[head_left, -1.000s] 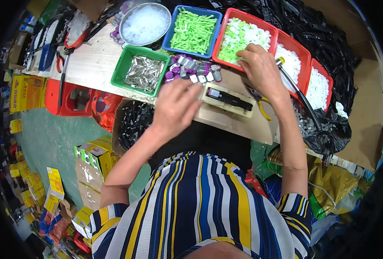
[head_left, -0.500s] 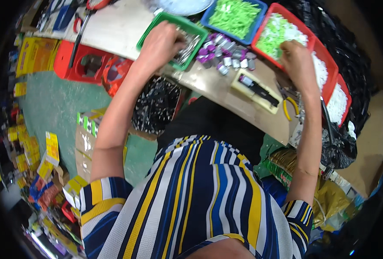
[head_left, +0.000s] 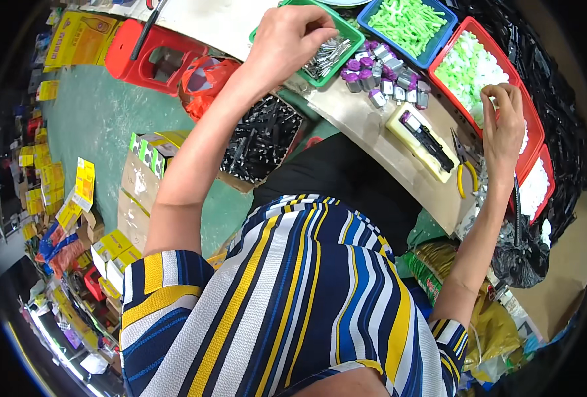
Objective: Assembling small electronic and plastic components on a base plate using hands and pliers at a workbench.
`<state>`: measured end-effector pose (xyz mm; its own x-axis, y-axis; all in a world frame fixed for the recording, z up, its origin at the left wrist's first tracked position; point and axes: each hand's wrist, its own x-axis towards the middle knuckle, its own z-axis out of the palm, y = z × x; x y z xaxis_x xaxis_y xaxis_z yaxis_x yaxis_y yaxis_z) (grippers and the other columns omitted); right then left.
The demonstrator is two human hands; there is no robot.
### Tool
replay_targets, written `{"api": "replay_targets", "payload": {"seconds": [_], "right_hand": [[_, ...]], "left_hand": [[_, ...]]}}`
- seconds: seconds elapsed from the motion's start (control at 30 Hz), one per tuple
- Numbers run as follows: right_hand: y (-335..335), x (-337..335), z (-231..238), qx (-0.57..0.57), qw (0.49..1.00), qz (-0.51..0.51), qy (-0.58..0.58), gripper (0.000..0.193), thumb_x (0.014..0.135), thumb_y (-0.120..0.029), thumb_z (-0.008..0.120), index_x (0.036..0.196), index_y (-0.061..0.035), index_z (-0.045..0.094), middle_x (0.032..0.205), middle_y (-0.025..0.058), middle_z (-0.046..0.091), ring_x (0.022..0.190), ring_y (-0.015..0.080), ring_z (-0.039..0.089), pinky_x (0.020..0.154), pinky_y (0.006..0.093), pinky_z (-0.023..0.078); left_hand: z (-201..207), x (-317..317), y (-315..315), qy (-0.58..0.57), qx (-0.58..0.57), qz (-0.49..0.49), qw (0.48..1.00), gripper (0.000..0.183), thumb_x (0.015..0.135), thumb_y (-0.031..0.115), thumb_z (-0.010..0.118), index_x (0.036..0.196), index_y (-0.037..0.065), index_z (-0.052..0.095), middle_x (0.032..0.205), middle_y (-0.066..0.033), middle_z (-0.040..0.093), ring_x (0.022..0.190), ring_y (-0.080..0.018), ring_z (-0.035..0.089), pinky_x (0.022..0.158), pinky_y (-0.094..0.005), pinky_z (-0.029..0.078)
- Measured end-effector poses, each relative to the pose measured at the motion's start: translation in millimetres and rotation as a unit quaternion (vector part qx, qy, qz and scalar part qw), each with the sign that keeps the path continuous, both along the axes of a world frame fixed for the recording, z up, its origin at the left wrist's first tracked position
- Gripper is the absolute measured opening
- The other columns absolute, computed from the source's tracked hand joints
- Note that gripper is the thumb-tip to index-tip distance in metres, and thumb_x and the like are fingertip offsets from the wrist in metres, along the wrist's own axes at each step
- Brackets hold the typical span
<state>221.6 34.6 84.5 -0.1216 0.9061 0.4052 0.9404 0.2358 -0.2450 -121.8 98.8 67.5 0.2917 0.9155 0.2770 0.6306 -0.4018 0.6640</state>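
My left hand [head_left: 293,41] reaches into a green tray [head_left: 354,34] of small shiny metal parts [head_left: 328,53], fingers pinched among them. My right hand [head_left: 503,126] rests at the edge of a red tray [head_left: 530,129] filled with small white plastic pieces [head_left: 475,66], fingers curled over them; what it holds is hidden. Between the hands lie several purple-capped grey pieces [head_left: 383,76] and a cream block with a black part on top [head_left: 424,140] on the wooden bench [head_left: 366,126].
A blue tray of green plastic pieces [head_left: 409,23] sits at the back. Yellow-handled pliers [head_left: 464,169] lie near my right hand. Below the bench stand a box of black parts [head_left: 262,139], a red stool [head_left: 151,56] and yellow cartons [head_left: 75,40] on the green floor.
The view has tilted down and left. My left hand went from the bench middle into the green tray. My right hand stays at the red tray of white pieces.
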Motion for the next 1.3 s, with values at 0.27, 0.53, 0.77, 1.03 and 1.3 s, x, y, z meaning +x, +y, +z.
{"api": "replay_targets", "payload": {"seconds": [0.27,0.53,0.77,1.03,1.3], "right_hand": [[-42,-56,-17,-0.138,0.797,0.024,0.587,0.011,0.094,-0.002,0.064,0.103,0.0036,0.064,0.090,0.0037,0.067,0.078,0.0089,0.062,0.072,0.0212,0.049],[-65,-90,-18,-0.166,0.707,0.005,0.687,0.015,0.091,0.003,0.065,0.106,0.0039,0.063,0.091,0.0046,0.067,0.080,0.0100,0.065,0.074,0.0225,0.053],[-65,-98,-14,-0.169,0.741,0.014,0.649,0.015,0.090,0.002,0.067,0.104,0.0041,0.061,0.093,0.0050,0.066,0.080,0.0104,0.066,0.073,0.0224,0.054],[-66,-98,-18,-0.150,0.760,0.016,0.632,0.016,0.088,0.003,0.069,0.103,0.0038,0.062,0.093,0.0053,0.066,0.079,0.0099,0.065,0.073,0.0220,0.054],[-71,-96,-16,-0.110,0.825,0.013,0.554,0.015,0.087,0.003,0.070,0.100,0.0048,0.063,0.092,0.0051,0.067,0.079,0.0100,0.065,0.072,0.0227,0.052]], "left_hand": [[2,63,-70,-0.336,-0.187,-0.041,0.922,0.009,0.089,0.001,0.069,0.094,-0.005,0.070,0.083,-0.0060,0.071,0.073,-0.0091,0.065,0.067,-0.0232,0.052],[-10,91,-90,-0.200,0.166,-0.107,0.960,0.017,0.074,-0.008,0.072,0.089,-0.002,0.067,0.083,-0.0136,0.068,0.074,-0.0274,0.067,0.066,-0.0323,0.053],[-17,87,-83,-0.157,0.266,-0.140,0.941,0.026,0.069,-0.009,0.072,0.093,-0.001,0.066,0.084,-0.0121,0.066,0.073,-0.0283,0.065,0.067,-0.0356,0.053],[-16,88,-86,-0.132,0.289,-0.149,0.936,0.027,0.069,-0.010,0.071,0.094,-0.001,0.065,0.086,-0.0121,0.065,0.073,-0.0285,0.065,0.066,-0.0355,0.052],[-20,91,-85,-0.162,0.253,-0.136,0.944,0.020,0.074,-0.008,0.072,0.091,-0.002,0.065,0.083,-0.0122,0.065,0.072,-0.0290,0.064,0.065,-0.0346,0.052]]}}
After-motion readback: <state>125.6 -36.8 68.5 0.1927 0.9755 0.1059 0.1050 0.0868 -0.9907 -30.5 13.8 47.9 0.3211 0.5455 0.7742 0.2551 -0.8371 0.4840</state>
